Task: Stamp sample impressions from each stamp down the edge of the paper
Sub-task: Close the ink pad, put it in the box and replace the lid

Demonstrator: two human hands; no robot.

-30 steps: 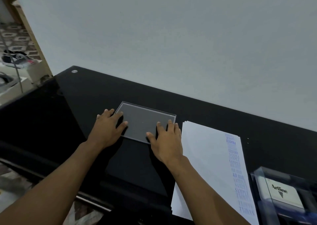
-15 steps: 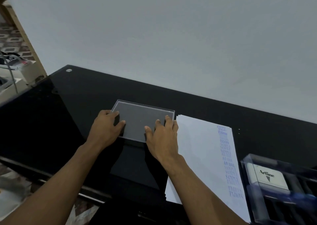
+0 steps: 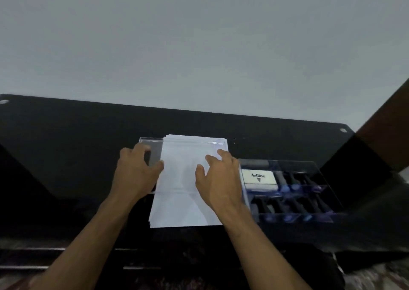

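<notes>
- Plain pale grey wall [image 3: 199,42] fills the view beyond the hands, evenly and dimly lit.
- Glossy black desk [image 3: 66,139] runs against it; small round silver fittings [image 3: 343,130] at both far corners.
- Dark brown panel [image 3: 385,121] rises far right.

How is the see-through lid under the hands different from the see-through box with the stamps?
The lid lies flat over the paper; the box stands beside the paper. The lid holds nothing; the box holds stamps and an ink pad. Both are clear plastic.
</notes>
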